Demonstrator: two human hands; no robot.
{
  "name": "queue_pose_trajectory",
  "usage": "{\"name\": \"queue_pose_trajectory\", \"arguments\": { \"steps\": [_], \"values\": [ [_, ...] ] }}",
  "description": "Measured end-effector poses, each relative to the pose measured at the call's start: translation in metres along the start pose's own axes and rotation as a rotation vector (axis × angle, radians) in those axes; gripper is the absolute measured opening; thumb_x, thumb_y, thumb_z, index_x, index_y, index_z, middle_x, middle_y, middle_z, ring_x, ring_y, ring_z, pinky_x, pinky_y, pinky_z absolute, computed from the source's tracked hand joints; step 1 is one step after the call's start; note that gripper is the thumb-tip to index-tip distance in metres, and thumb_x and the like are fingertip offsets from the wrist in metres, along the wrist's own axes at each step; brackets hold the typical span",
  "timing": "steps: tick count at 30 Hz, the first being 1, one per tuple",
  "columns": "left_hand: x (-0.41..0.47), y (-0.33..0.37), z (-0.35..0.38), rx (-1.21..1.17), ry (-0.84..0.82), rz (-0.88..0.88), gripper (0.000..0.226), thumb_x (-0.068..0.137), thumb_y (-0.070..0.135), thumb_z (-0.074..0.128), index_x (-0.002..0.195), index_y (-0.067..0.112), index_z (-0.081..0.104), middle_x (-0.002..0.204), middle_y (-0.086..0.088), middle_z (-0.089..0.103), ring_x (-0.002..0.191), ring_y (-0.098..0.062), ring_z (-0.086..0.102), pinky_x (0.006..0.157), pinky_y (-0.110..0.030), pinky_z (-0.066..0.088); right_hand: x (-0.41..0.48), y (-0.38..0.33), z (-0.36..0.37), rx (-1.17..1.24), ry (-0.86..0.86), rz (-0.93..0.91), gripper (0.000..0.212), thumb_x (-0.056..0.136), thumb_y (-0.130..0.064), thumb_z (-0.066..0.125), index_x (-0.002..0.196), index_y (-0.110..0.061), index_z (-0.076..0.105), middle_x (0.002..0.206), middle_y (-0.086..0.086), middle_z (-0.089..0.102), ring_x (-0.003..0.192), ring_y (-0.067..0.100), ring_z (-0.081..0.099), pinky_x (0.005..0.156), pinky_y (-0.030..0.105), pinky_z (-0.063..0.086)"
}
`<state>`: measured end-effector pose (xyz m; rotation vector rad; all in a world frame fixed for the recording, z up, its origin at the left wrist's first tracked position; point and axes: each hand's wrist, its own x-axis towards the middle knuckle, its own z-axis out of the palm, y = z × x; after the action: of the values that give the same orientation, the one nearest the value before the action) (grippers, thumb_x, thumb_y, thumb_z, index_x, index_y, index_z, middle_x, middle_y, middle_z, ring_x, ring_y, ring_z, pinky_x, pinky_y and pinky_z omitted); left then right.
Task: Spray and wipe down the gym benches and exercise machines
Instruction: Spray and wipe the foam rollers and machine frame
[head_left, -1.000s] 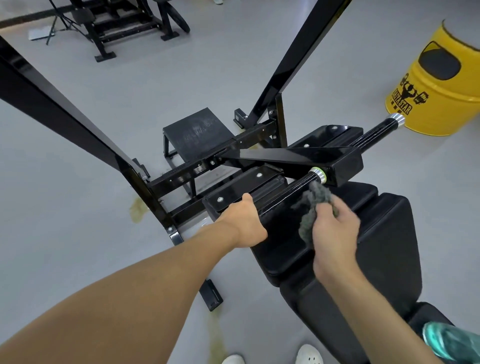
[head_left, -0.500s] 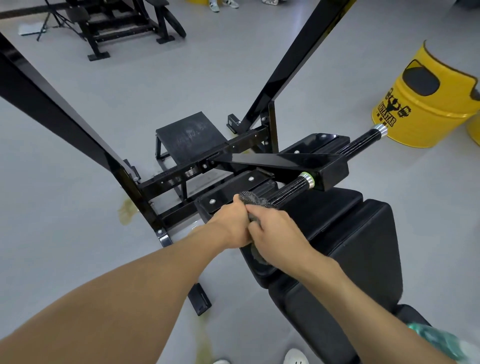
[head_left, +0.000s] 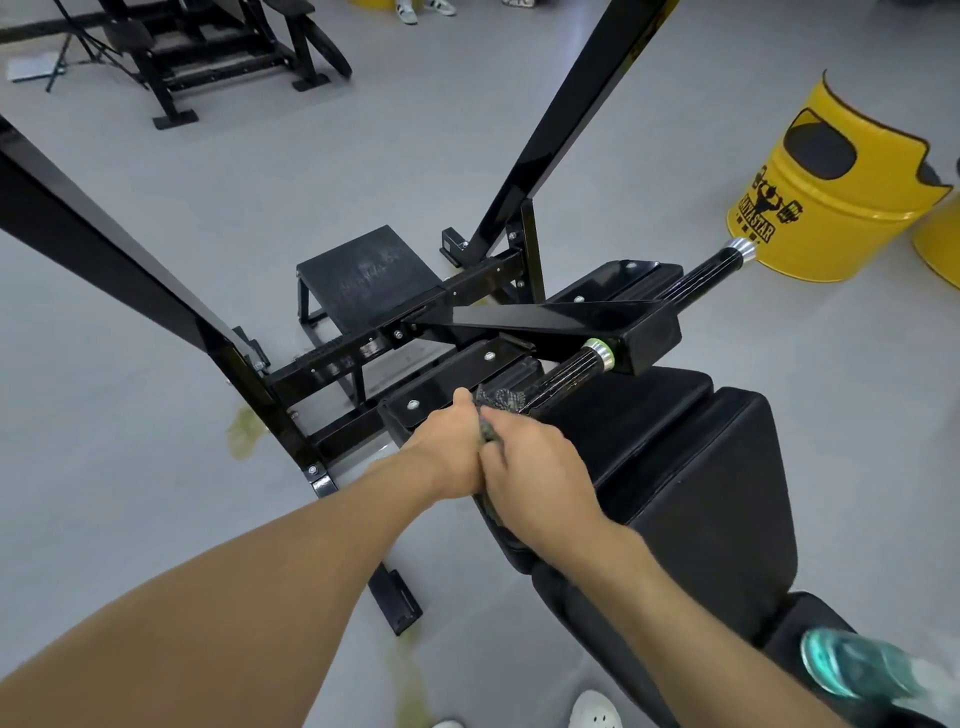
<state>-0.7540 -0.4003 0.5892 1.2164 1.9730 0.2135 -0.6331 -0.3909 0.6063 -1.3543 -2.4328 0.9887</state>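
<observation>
A black exercise machine stands in front of me, with a ribbed black handle bar running across it to a silver end cap. My right hand grips a dark grey cloth wrapped round the near end of the bar. My left hand grips the same bar end just left of the right hand, and the two hands touch. Under the bar lies a black padded bench. A teal spray bottle shows blurred at the lower right corner.
A yellow drum bin stands on the grey floor at the right, a second one cut off beside it. Two slanted black frame beams rise left and right. Another black machine stands at the far left. A black step plate lies ahead.
My right hand with the cloth slid down the bar from the silver collar to the near end, meeting the left hand. The left hand stayed on the bar end.
</observation>
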Motion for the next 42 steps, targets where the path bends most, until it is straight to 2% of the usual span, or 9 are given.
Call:
{"name": "queue_pose_trajectory", "arguments": {
  "steps": [6, 8, 16, 19, 21, 24, 28, 36, 42],
  "values": [
    [0.000, 0.000, 0.002, -0.041, -0.005, -0.044, 0.046, 0.086, 0.016, 0.069, 0.118, 0.015, 0.036, 0.093, -0.008, 0.061, 0.082, -0.019, 0.064, 0.063, -0.032, 0.053, 0.037, 0.040, -0.043, -0.121, 0.349, 0.044, 0.044, 0.100, -0.020, 0.042, 0.143, -0.023, 0.048, 0.112, 0.005, 0.063, 0.091, 0.028, 0.064, 0.076, 0.042, 0.054],
    [-0.001, 0.000, 0.002, -0.037, 0.001, -0.042, 0.047, 0.087, 0.015, 0.068, 0.121, 0.014, 0.035, 0.091, -0.008, 0.061, 0.078, -0.018, 0.063, 0.060, -0.030, 0.051, 0.044, 0.053, -0.044, -0.256, 0.275, 0.090, 0.045, 0.101, -0.018, 0.040, 0.145, -0.019, 0.045, 0.117, 0.009, 0.063, 0.098, 0.032, 0.062, 0.076, 0.039, 0.050],
    [0.000, 0.002, 0.001, -0.041, 0.012, -0.043, 0.039, 0.083, 0.015, 0.068, 0.109, 0.014, 0.040, 0.096, -0.008, 0.062, 0.087, -0.023, 0.064, 0.076, -0.042, 0.059, 0.010, 0.031, -0.006, 0.089, 0.116, -0.026, 0.046, 0.097, -0.012, 0.042, 0.141, -0.019, 0.053, 0.123, 0.009, 0.066, 0.108, 0.024, 0.064, 0.093, 0.042, 0.053],
    [-0.001, 0.003, 0.000, -0.028, 0.029, -0.025, 0.039, 0.082, 0.018, 0.067, 0.111, 0.015, 0.040, 0.100, -0.007, 0.063, 0.090, -0.022, 0.063, 0.083, -0.042, 0.056, -0.008, 0.028, 0.000, 0.306, -0.081, -0.068, 0.046, 0.098, -0.005, 0.040, 0.135, -0.026, 0.058, 0.100, 0.009, 0.071, 0.081, 0.011, 0.066, 0.072, 0.030, 0.056],
    [-0.001, 0.002, 0.001, -0.039, 0.018, -0.043, 0.043, 0.081, 0.020, 0.070, 0.112, 0.016, 0.040, 0.099, -0.006, 0.062, 0.089, -0.021, 0.063, 0.077, -0.039, 0.055, -0.011, 0.031, -0.007, 0.559, -0.005, 0.063, 0.046, 0.100, -0.001, 0.039, 0.131, -0.026, 0.062, 0.073, 0.007, 0.067, 0.053, 0.005, 0.058, 0.048, 0.020, 0.046],
    [0.001, 0.000, 0.002, -0.031, -0.013, -0.066, 0.046, 0.086, 0.017, 0.069, 0.117, 0.017, 0.035, 0.089, -0.007, 0.060, 0.076, -0.018, 0.061, 0.061, -0.032, 0.050, 0.003, 0.043, -0.020, 1.015, 0.449, 0.454, 0.036, 0.099, -0.002, 0.035, 0.106, -0.027, 0.060, 0.053, 0.005, 0.052, 0.038, 0.013, 0.048, 0.037, 0.020, 0.036],
    [0.001, -0.001, 0.003, -0.022, 0.003, -0.057, 0.048, 0.086, 0.017, 0.069, 0.117, 0.018, 0.033, 0.092, -0.007, 0.059, 0.083, -0.020, 0.063, 0.066, -0.033, 0.054, 0.034, 0.050, -0.028, 1.498, 0.351, 0.768, 0.022, 0.096, -0.002, 0.034, 0.079, -0.012, 0.044, 0.071, 0.008, 0.042, 0.049, 0.017, 0.040, 0.043, 0.024, 0.033],
    [0.003, -0.002, 0.004, -0.023, 0.013, -0.044, 0.051, 0.084, 0.020, 0.071, 0.121, 0.016, 0.037, 0.094, -0.007, 0.059, 0.088, -0.022, 0.063, 0.079, -0.043, 0.058, 0.002, 0.026, -0.004, 0.964, -0.170, 0.638, 0.034, 0.091, -0.004, 0.040, 0.060, -0.016, 0.047, 0.054, 0.002, 0.045, 0.047, 0.016, 0.042, 0.038, 0.022, 0.032],
    [0.003, -0.004, 0.008, -0.024, 0.089, -0.033, 0.048, 0.082, 0.023, 0.074, 0.111, 0.018, 0.037, 0.093, -0.007, 0.060, 0.087, -0.023, 0.062, 0.068, -0.039, 0.054, 0.024, 0.034, -0.005, 1.091, 0.059, 0.701, 0.025, 0.096, -0.008, 0.042, 0.074, -0.012, 0.054, 0.066, 0.009, 0.051, 0.060, 0.022, 0.049, 0.046, 0.028, 0.039]
  ]
}}
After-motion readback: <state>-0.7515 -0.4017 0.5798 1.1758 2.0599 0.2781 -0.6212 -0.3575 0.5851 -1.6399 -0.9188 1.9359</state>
